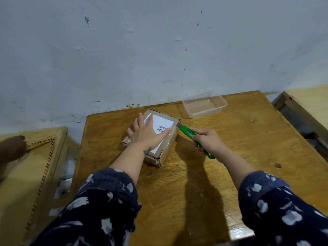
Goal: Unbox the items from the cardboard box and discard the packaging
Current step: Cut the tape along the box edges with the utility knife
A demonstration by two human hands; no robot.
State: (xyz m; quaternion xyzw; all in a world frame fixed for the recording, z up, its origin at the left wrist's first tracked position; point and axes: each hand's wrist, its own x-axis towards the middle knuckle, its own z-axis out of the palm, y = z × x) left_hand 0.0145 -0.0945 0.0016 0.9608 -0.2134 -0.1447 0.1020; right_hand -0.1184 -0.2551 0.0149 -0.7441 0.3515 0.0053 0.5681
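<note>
A: Where's the small brown cardboard box (162, 139) with the white barcode label?
B: Mid-bench, on the yellow-brown wooden bench (221, 157). The left hand (148, 134) lies flat on its top, fingers (140, 119) straight and spread.
A: And the other hand?
B: At three o'clock of the box, the right hand (207, 140) has its fingers clamped round a green plastic utility knife (194, 137), blade tip touching the box's far right corner.
A: Anything beyond?
B: A clear plastic rectangular tray (205, 106) at one o'clock, apart from the box.
</note>
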